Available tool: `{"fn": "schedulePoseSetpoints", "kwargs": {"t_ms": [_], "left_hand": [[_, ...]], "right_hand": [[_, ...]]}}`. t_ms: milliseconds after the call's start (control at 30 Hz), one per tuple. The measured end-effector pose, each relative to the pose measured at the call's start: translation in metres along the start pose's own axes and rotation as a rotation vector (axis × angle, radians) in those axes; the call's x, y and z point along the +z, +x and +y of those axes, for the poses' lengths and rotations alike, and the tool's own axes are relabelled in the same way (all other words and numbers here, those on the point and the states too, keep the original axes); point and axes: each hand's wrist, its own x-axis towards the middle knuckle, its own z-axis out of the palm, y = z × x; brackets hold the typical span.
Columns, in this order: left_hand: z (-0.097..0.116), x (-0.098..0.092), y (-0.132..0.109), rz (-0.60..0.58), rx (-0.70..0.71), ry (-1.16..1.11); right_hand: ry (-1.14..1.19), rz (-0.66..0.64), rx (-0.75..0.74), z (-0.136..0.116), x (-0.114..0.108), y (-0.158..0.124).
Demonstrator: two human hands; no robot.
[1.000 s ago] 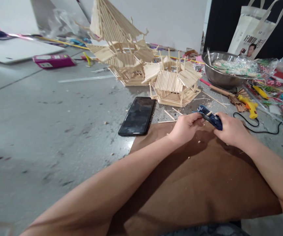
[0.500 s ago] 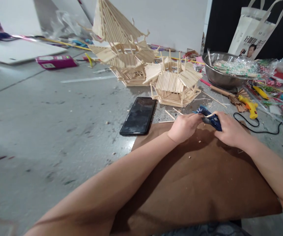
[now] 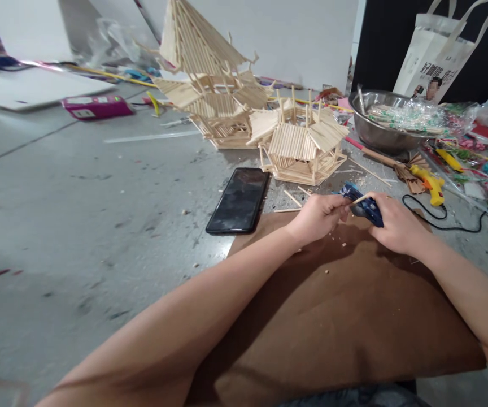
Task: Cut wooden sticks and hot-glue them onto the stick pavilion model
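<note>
My left hand [image 3: 318,217] is closed, with its thumb and fingertips pinching a thin wooden stick [image 3: 360,199]. The stick slants across a dark blue hand tool with a grey metal part [image 3: 366,210], perhaps a cutter. My right hand [image 3: 394,223] is wrapped round that tool, and its fingertips come close to the stick's far end. Both hands are above the brown sheet [image 3: 345,316], where tiny wood bits lie. Just beyond stands a low hexagonal stick pavilion [image 3: 295,144], and behind it on the left a taller one with a pointed roof [image 3: 201,42].
A black phone [image 3: 239,200] lies left of my hands, near loose sticks [image 3: 292,198]. To the right are a yellow glue gun [image 3: 430,183] with its cord, a metal bowl [image 3: 386,135] of wrapped sticks, and plastic-wrapped clutter. A purple box [image 3: 95,107] sits at far left.
My left hand has shifted slightly and its fingers have turned, so more of the stick shows. More small wood bits are visible on the sheet below. My right hand stays nearly still.
</note>
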Motion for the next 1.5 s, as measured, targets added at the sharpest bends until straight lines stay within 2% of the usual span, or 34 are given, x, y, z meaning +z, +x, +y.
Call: {"fn": "schedulePoseSetpoints", "kwargs": {"t_ms": [667, 1000, 1133, 1233, 1333, 1500], "left_hand": [[0.011, -0.002, -0.001, -0.015, -0.020, -0.004], [0.007, 0.004, -0.001, 0.047, -0.046, 0.044], [0.004, 0.010, -0.001, 0.084, -0.079, 0.103], [0.003, 0.013, 0.000, 0.130, -0.125, 0.136], [0.006, 0.013, 0.000, 0.143, -0.132, 0.125], [0.012, 0.003, -0.001, 0.056, -0.076, -0.075]], "right_hand": [[-0.145, -0.040, 0.151, -0.004, -0.003, 0.000], [-0.256, -0.059, 0.202, -0.005, 0.000, 0.002], [-0.229, -0.105, 0.232, -0.003, -0.001, 0.006], [-0.145, -0.165, 0.233, 0.001, -0.003, 0.010], [-0.053, -0.164, 0.202, 0.004, -0.007, 0.010], [0.062, -0.088, 0.050, 0.008, -0.008, 0.008]]}}
